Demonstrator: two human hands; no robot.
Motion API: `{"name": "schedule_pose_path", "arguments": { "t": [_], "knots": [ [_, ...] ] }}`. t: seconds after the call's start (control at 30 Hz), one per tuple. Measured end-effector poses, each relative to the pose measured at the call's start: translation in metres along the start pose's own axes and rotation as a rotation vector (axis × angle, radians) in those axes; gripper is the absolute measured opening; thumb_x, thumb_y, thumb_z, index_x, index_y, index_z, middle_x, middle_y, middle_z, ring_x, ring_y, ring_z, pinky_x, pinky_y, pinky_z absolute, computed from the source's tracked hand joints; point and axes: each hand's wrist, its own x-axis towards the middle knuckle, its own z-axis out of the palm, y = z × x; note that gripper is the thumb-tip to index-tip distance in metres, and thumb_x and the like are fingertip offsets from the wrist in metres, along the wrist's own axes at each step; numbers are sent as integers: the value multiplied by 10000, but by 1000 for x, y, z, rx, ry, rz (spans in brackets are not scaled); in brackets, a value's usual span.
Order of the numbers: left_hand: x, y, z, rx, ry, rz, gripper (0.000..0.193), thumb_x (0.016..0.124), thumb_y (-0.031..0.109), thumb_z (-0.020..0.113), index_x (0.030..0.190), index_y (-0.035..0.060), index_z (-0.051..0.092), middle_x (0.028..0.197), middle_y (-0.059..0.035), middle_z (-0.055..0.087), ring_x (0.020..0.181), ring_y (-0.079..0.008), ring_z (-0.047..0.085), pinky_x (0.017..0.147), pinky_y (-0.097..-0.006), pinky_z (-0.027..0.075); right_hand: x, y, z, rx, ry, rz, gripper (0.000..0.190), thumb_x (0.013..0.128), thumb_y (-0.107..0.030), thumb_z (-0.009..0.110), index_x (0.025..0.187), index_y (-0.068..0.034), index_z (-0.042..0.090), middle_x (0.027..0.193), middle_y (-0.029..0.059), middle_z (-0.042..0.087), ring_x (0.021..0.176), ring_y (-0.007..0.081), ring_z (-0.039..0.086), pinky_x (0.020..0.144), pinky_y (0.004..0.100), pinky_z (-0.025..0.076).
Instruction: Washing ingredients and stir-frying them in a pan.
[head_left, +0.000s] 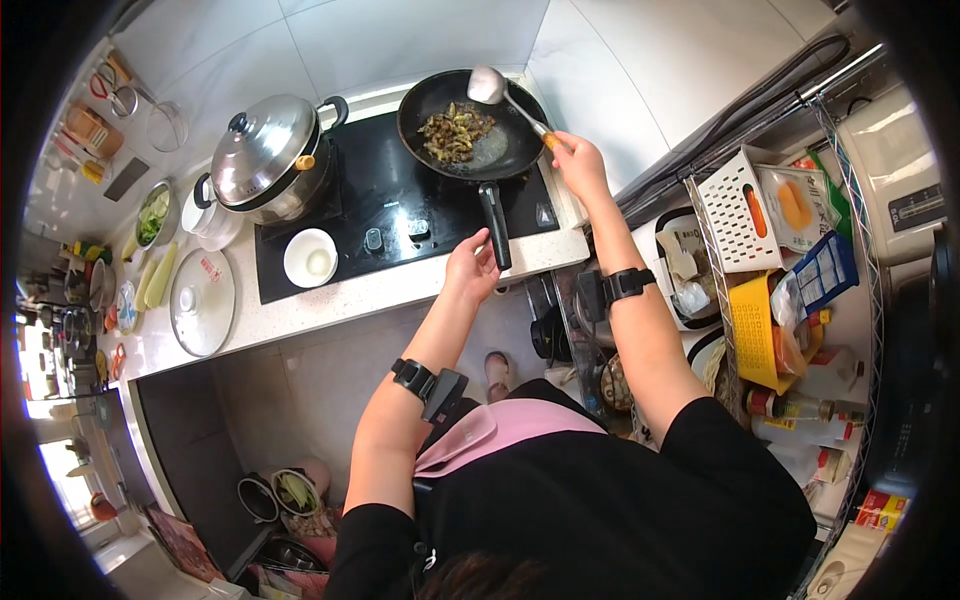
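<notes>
A black frying pan (517, 161) stands on the right of the black cooktop (367, 172), with browned food pieces (457, 131) and some liquid in it. My right hand (577, 163) is closed around the wooden handle of a metal spatula (487, 85), whose blade is raised over the pan's far rim. Beside the pan's black handle (493, 225) is my left hand (475, 266), palm up with the fingers partly spread; whether it touches the handle is unclear. A white bowl (310, 258) sits at the cooktop's near left corner.
A lidded steel pot (266, 161) stands at the cooktop's left. Further left, a glass lid (202, 301), stacked white bowls (217, 225) and a bowl of cut green vegetables (155, 215) rest on the counter. On the right, a wire rack holds a white basket (731, 210) and a yellow basket (752, 330).
</notes>
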Motion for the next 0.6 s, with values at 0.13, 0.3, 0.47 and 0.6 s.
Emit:
{"name": "schedule_pose_path", "arguments": {
  "t": [0.13, 0.3, 0.47, 0.6],
  "knots": [
    [-2, 0, 2, 18, 6, -9, 123, 896, 154, 621, 994, 79, 614, 949, -82, 567, 886, -232, 605, 795, -369, 543, 14, 38, -5, -36, 34, 115, 366, 888, -167, 554, 1216, -16, 609, 717, 75, 654, 541, 132, 561, 528, 279, 436],
    [-2, -1, 0, 25, 3, -2, 122, 898, 155, 616, 997, 84, 615, 930, -81, 575, 859, -224, 609, 780, -362, 546, 6, 43, 23, 695, -240, 575, 357, 927, -144, 529, 1267, -36, 519, 699, 52, 556, 442, 52, 381, 370, 202, 276],
    [-6, 2, 4, 38, 20, -8, 120, 900, 155, 611, 997, 85, 612, 931, -75, 584, 849, -214, 610, 775, -359, 547, -12, 25, 33, 738, -346, 481, 378, 930, -152, 556, 1284, -27, 517, 739, 57, 564, 463, 34, 383, 386, 172, 270],
    [-12, 5, 5, 24, 34, -8, 118, 904, 156, 603, 1000, 88, 608, 938, -71, 588, 847, -207, 610, 777, -360, 546, -26, -5, -5, 489, -357, 295, 409, 910, -167, 594, 1290, -25, 543, 727, 32, 576, 469, 19, 372, 394, 172, 263]
  ]
}}
